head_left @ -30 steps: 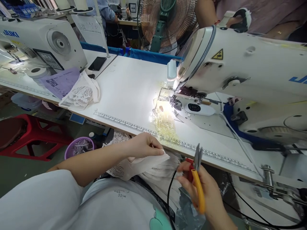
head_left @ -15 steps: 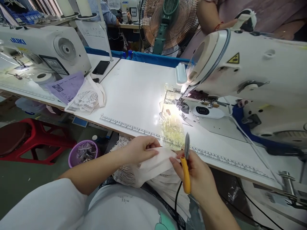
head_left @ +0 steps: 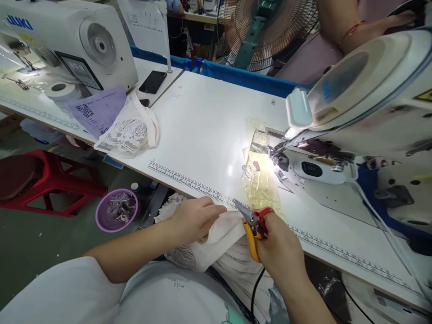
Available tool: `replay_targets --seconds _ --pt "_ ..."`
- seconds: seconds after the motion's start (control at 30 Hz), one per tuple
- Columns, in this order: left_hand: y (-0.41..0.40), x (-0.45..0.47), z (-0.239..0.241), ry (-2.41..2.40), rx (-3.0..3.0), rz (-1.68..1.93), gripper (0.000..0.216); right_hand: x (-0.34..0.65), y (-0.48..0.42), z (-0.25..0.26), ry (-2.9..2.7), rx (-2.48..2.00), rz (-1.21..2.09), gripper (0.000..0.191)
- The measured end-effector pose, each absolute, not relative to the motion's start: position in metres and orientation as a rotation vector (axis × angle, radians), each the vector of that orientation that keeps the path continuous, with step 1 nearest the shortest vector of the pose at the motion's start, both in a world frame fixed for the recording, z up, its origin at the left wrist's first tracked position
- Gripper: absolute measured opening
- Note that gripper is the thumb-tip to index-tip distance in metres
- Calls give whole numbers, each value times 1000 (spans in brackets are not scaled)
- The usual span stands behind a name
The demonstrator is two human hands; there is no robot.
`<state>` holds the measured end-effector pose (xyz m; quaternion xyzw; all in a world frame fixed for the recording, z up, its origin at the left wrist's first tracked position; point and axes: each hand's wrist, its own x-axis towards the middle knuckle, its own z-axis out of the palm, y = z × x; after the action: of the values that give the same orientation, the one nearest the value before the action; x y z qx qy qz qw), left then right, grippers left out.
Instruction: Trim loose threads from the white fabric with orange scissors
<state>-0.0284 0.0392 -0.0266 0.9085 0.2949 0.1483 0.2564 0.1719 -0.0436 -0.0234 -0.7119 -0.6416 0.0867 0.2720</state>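
My left hand [head_left: 194,220] is closed on a white lace garment [head_left: 222,234] that hangs over my lap at the table's front edge. Its scalloped lace shows left of the hand, smooth cloth to the right. A pair of scissors [head_left: 254,222] with one red and one orange handle is gripped in my right hand [head_left: 281,243]. Their blades point up and left, over the printed ruler, close to the fingers of my left hand. Whether the right fingers also touch the cloth is hidden.
A sewing machine [head_left: 364,90] stands at right, its lit needle area above a yellowish plastic-covered patch [head_left: 259,184]. At left are a white lace bra [head_left: 130,130], a purple paper [head_left: 97,110], a phone [head_left: 153,82] and another machine [head_left: 101,45]. A purple basket [head_left: 101,220] sits below; a person stands behind.
The scissors have swung from upright in my right hand to a working grip, blades now toward the left. My left hand stays on the garment. The view has shifted, with the machine farther right.
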Motion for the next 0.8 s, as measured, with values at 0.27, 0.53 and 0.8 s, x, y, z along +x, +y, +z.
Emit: replay_targets --seconds 0.27,0.53,0.8 --pt "43 -47 -29 923 2532 293 35 164 -24 -28 -1924 -1802 269 11" --pt "47 -40 -11 1046 2493 -69 31 158 -22 -31 -1914 -1809 108 10" --pt "43 -36 -11 1066 2475 -204 50 158 -37 -42 -2044 -1479 -126 21"
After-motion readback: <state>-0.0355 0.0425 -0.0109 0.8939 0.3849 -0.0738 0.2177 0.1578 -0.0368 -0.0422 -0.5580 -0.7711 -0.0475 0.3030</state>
